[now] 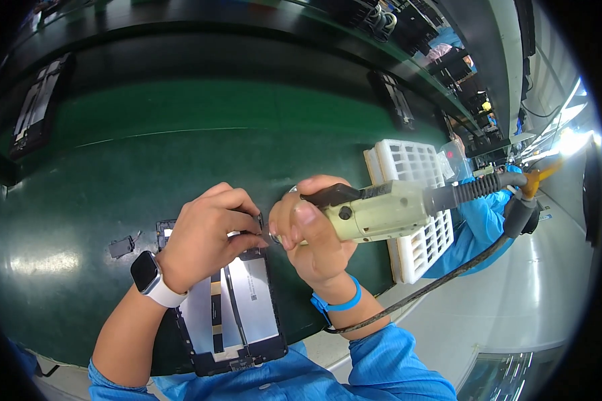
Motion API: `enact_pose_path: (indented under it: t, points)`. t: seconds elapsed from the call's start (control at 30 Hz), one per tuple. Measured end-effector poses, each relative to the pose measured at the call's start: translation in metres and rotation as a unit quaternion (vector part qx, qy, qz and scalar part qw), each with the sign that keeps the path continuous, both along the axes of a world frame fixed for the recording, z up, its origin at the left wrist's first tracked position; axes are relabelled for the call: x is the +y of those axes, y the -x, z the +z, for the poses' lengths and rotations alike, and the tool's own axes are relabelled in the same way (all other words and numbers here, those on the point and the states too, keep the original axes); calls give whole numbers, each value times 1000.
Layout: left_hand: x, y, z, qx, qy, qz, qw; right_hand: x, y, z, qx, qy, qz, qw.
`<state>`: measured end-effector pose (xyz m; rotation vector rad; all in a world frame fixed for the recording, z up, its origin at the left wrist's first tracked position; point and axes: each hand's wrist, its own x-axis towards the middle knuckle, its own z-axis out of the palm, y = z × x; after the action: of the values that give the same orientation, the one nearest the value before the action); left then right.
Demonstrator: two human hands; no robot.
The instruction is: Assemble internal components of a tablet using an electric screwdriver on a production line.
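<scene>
An opened tablet [259, 294] with a black frame and a silver-white inner face lies at the bench's near edge. My left hand [211, 224] is over its far end, thumb and fingers pinched together; whatever they hold is too small or hidden. In my right hand [318, 234] is a pale green electric screwdriver [381, 212], gripped around its body and lying nearly level. Its front end points left towards my left fingertips, and the bit is hidden behind my fingers. A small black part [122, 247] with a short lead rests left of the tablet.
White slotted foam trays [421, 248] stand at the bench's right edge. The screwdriver's cable [441, 273] loops down past my right wrist. Two more opened tablets [39, 107] [396, 100] lie farther back, left and right. A co-worker's blue sleeve [483, 215] shows beyond the trays.
</scene>
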<state>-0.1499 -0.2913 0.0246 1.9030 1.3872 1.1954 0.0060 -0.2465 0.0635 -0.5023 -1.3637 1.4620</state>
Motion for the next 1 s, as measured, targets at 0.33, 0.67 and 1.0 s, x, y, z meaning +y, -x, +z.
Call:
enact_pose_path:
  t: [0.33,0.67,1.0]
  points:
    - [0,-1,0,-10,4,-1,1000,-1,-1,0,-3,-15,-1,1000]
    - [0,-1,1,-7,11,-5,1000,-3,1,1,4,-1,-3,1000]
    - [-2,0,3,-3,10,-9,1000,-1,1,-1,4,-9,-6,1000]
